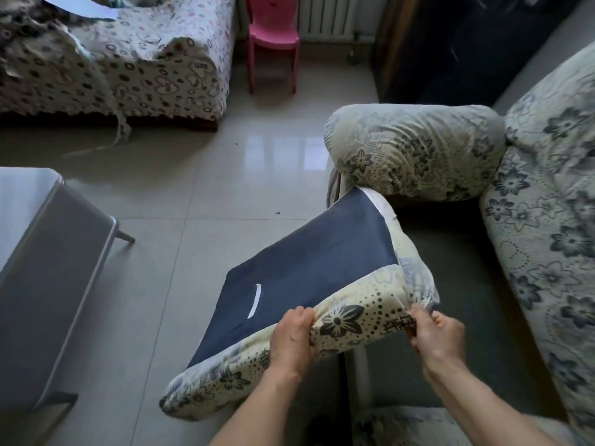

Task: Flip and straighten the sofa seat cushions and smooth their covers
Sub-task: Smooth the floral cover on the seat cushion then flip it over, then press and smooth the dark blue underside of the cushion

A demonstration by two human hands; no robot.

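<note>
Left hand (291,341) pinching floral cover at near edge; seat cushion (306,284) raised off sofa base (450,284), navy underside up, presumably mid-flip; right hand (438,333) gripping cover at corner, apparently pulling fabric taut; backrest (547,220) beyond.

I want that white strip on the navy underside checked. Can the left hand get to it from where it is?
Probably yes. The left hand grips the cushion edge just below the white strip, and nothing lies between them on the navy panel. It would have to let go, leaving the right hand holding alone.
</note>
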